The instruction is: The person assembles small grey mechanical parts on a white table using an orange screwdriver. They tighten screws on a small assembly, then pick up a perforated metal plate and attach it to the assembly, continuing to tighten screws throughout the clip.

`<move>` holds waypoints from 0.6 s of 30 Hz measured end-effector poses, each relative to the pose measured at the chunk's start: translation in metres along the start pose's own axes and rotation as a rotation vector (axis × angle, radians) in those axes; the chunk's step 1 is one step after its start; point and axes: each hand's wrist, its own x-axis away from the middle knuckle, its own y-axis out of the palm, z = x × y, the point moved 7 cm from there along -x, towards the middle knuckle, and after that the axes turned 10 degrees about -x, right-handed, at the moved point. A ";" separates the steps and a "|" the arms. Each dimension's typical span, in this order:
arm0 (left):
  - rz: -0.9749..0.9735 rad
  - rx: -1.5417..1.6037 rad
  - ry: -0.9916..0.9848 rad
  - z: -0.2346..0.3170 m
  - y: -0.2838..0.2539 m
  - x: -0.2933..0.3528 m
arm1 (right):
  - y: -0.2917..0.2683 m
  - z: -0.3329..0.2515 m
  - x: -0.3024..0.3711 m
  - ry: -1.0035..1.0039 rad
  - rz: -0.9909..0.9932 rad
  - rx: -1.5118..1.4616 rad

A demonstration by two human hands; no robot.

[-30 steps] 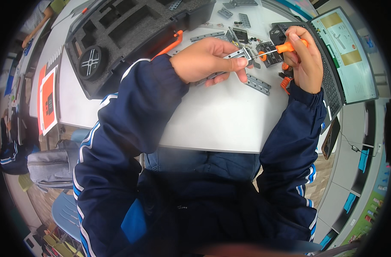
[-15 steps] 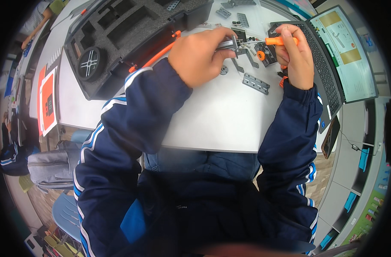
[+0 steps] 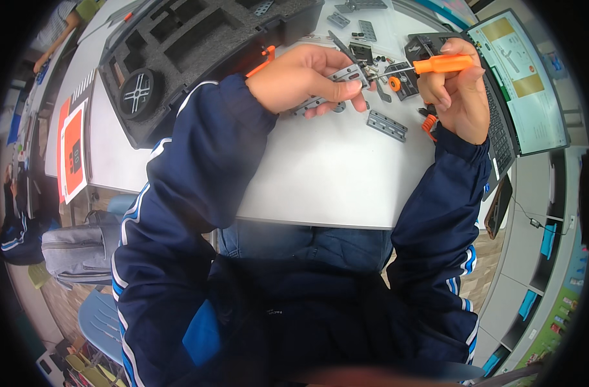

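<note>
Head view: hands (image 3: 372,84) amid grey plates (image 3: 386,124), laptop (image 3: 520,84).

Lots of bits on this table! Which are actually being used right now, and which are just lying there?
In use:
left hand holding grey perforated metal strip
right hand holding orange-handled screwdriver

Lying about:
short grey holed plate
black foam-lined case
open laptop

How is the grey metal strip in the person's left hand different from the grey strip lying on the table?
The held strip is gripped in the left hand, raised off the table; the loose strip lies flat on it, untouched. The held strip is mostly hidden by fingers, while the loose strip shows whole. The orange-handled screwdriver in the right hand points its tip at the held strip, not at the loose strip. Both are grey with holes.
</note>
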 end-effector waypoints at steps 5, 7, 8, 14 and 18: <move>-0.249 0.294 -0.044 0.001 0.017 0.005 | 0.000 0.000 0.000 0.006 0.104 -0.018; -0.262 0.325 -0.060 0.000 0.019 0.006 | -0.007 0.002 0.005 0.006 0.289 -0.011; -0.254 0.320 -0.059 0.000 0.019 0.005 | -0.008 0.001 0.005 0.005 0.301 -0.017; -0.180 0.211 -0.037 -0.002 0.017 0.003 | -0.012 0.001 0.004 0.055 0.371 0.013; 0.048 -0.042 -0.032 -0.008 0.007 0.000 | -0.018 0.008 0.004 0.108 0.492 0.088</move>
